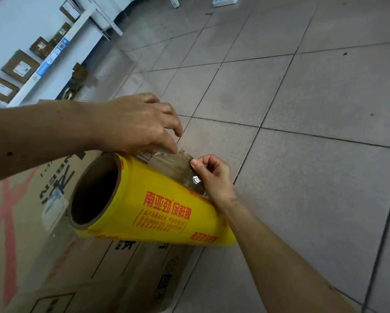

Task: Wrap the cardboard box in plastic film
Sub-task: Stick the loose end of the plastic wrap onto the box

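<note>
A large yellow roll of plastic film (157,206) with red print and a brown cardboard core lies on top of the cardboard box (54,267), which fills the lower left. A loose flap of clear film (173,164) is pulled off the roll's far side. My left hand (137,125) pinches the flap's far edge between thumb and fingers. My right hand (212,175) pinches the same flap at its near right edge, beside the roll. The box's far corner is hidden under the film and my hands.
Grey floor tiles (302,109) stretch to the right and beyond the box. A white shelf unit (51,62) at upper left holds several brown parcels. A small white device (224,1) lies on the floor at the top.
</note>
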Available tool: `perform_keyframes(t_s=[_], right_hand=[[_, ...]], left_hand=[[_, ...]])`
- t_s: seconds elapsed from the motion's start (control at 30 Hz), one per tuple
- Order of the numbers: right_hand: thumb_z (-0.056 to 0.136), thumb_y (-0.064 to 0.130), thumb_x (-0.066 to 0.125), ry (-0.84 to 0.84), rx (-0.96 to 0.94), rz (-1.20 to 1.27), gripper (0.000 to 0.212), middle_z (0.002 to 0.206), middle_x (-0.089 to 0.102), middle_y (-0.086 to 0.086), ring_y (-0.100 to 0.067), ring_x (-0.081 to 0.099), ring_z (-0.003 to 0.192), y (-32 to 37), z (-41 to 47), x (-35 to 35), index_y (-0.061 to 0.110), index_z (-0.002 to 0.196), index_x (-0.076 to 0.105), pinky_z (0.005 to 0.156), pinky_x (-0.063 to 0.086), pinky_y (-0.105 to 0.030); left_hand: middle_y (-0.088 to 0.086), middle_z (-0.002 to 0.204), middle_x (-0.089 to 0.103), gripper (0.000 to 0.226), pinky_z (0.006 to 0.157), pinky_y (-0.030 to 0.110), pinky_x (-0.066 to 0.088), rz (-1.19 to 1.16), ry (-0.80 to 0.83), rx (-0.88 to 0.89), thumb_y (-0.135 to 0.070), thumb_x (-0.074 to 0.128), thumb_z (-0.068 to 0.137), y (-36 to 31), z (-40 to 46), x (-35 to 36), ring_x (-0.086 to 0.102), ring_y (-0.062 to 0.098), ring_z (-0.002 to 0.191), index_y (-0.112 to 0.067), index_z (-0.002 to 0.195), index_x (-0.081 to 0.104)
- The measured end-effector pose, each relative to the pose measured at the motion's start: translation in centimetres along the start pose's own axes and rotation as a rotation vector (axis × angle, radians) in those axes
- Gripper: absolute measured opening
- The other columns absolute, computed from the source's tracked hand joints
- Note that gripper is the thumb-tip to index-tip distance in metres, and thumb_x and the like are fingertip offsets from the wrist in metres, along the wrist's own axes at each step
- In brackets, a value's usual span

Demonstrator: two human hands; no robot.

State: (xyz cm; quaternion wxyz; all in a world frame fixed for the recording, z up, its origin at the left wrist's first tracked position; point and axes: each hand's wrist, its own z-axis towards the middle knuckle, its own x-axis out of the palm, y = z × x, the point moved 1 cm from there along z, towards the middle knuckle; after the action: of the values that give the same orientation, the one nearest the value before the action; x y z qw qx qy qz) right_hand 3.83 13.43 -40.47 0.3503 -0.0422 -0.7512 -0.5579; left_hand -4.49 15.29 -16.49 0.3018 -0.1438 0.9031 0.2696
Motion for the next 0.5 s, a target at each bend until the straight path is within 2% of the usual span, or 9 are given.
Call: perform_keyframes(t_s=[0.07,0.1,0.13,0.2,0.27,0.33,0.4,0.47,0.5], right_hand=[[0.092,0.013,0.065,-0.008,0.012,-0.003,0.017,0.061,0.054,0.007,0.004,0.047,0.050,0.0,0.2,0.3,0.013,0.076,0.061,0.048,0.039,-0.012],[0.092,0.013,0.066,-0.020,0.018,-0.005,0.018,0.059,0.054,0.008,0.004,0.047,0.049,-0.1,0.3,0.4,0.014,0.074,0.060,0.047,0.038,-0.012],[0.091,0.015,0.068,-0.034,0.021,-0.015,0.018,0.060,0.055,0.008,0.003,0.047,0.049,-0.2,0.4,0.4,0.016,0.074,0.060,0.047,0.039,-0.014],[0.088,0.018,0.071,-0.056,0.022,-0.052,0.017,0.062,0.059,0.005,-0.001,0.051,0.054,-0.3,0.5,0.3,0.016,0.074,0.062,0.051,0.043,-0.017],[0.085,0.019,0.074,-0.076,0.034,-0.054,0.017,0.064,0.061,0.002,-0.006,0.054,0.059,-0.4,0.6,0.2,0.015,0.074,0.063,0.055,0.047,-0.020],[0.084,0.015,0.076,-0.086,0.046,-0.016,0.016,0.064,0.061,-0.001,-0.008,0.055,0.058,-0.2,0.7,0.1,0.011,0.074,0.064,0.054,0.047,-0.019],[0.083,0.012,0.076,-0.063,0.049,0.006,0.014,0.063,0.060,-0.002,-0.004,0.053,0.051,0.0,0.7,-0.3,0.009,0.075,0.065,0.049,0.045,-0.016],[0.085,0.009,0.073,-0.012,0.052,0.070,0.010,0.064,0.062,-0.004,-0.003,0.053,0.049,-0.1,0.4,-0.8,0.008,0.078,0.066,0.048,0.046,-0.016],[0.086,0.007,0.071,0.010,0.055,0.118,0.008,0.065,0.064,-0.004,-0.005,0.055,0.050,-0.2,0.2,-1.2,0.007,0.079,0.066,0.050,0.048,-0.017]], left_hand=[[-0.005,0.133,0.062,0.047,0.096,0.046,0.043,0.035,0.036,0.102,-0.034,0.077,0.072,0.2,0.5,0.0,0.054,0.023,0.127,-0.038,0.118,0.068],[-0.010,0.139,0.057,0.049,0.103,0.043,0.035,0.045,0.076,0.153,-0.035,0.074,0.077,0.3,1.1,0.0,0.045,0.018,0.135,-0.039,0.124,0.064],[-0.018,0.149,0.044,0.051,0.110,0.039,0.021,0.061,0.151,0.202,-0.036,0.067,0.085,0.4,1.8,0.4,0.026,0.011,0.143,-0.041,0.135,0.054],[-0.030,0.157,0.009,0.058,0.108,0.032,-0.008,0.122,0.514,0.222,-0.041,0.050,0.098,1.2,2.8,2.4,-0.014,-0.001,0.137,-0.045,0.150,0.025],[-0.034,0.153,-0.009,0.064,0.105,0.033,-0.018,0.116,0.681,0.251,-0.044,0.046,0.099,2.0,2.7,3.4,-0.025,-0.002,0.131,-0.048,0.151,0.010],[-0.035,0.151,-0.011,0.057,0.107,0.034,-0.021,0.174,0.680,0.344,-0.049,0.032,0.098,2.4,2.5,3.8,-0.024,0.000,0.136,-0.050,0.151,0.011],[-0.033,0.156,0.007,0.051,0.114,0.039,-0.018,0.214,0.580,0.416,-0.051,0.020,0.099,2.3,2.9,3.2,-0.012,0.006,0.148,-0.048,0.149,0.025],[-0.028,0.144,0.044,0.047,0.118,0.045,0.000,0.278,0.392,0.496,-0.050,0.023,0.100,1.5,3.5,2.3,0.024,0.019,0.148,-0.043,0.131,0.057],[-0.022,0.127,0.061,0.045,0.115,0.046,0.012,0.335,0.254,0.534,-0.049,0.028,0.098,0.6,3.5,1.7,0.046,0.025,0.136,-0.039,0.111,0.070]])
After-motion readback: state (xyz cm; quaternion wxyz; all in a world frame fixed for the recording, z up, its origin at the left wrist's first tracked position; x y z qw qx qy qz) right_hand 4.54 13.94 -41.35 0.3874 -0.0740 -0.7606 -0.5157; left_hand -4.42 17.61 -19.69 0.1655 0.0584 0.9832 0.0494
